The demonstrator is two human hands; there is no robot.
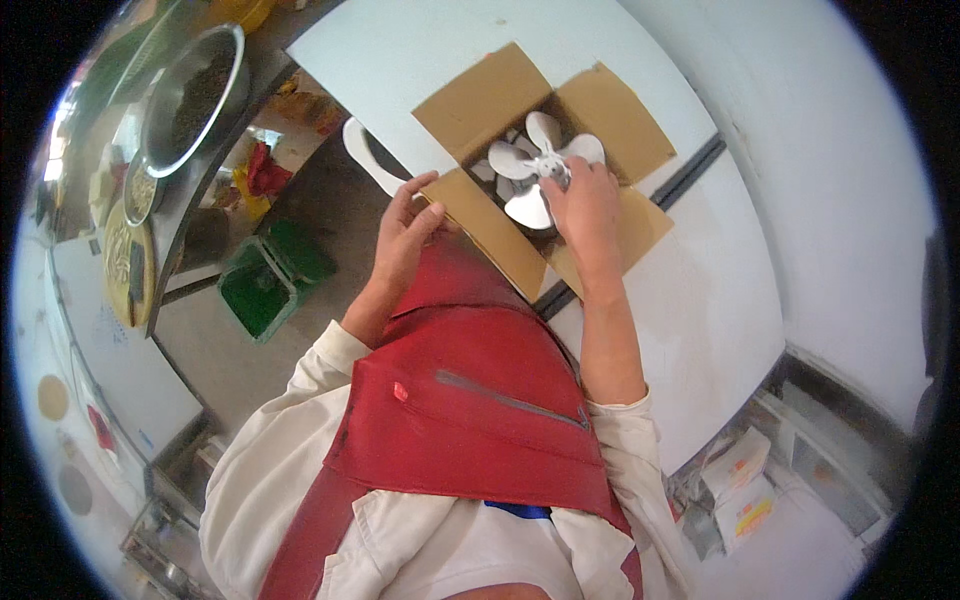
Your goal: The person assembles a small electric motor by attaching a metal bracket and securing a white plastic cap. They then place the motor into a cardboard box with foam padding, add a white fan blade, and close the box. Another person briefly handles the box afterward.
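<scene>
A cardboard box (502, 225) with its flaps spread outward stands on the white tabletop before me. At its mouth is a silvery fan impeller (541, 171) with several rounded blades around a hub. My right hand (590, 206) grips the impeller by its near right side, thumb close to the hub, and hides part of a blade. Beneath the impeller, grey-white pieces (484, 171) show inside the box; I cannot tell what they are. My left hand (401, 236) pinches the corner of the box's near left flap between thumb and fingers.
A white chair back (367, 159) touches the table's left edge. On the floor at left stands a green bin (259, 289). A side counter holds a large metal basin (232, 90), a smaller bowl and a round cutting board (118, 259) with a cleaver. Printed packages (742, 487) lie at lower right.
</scene>
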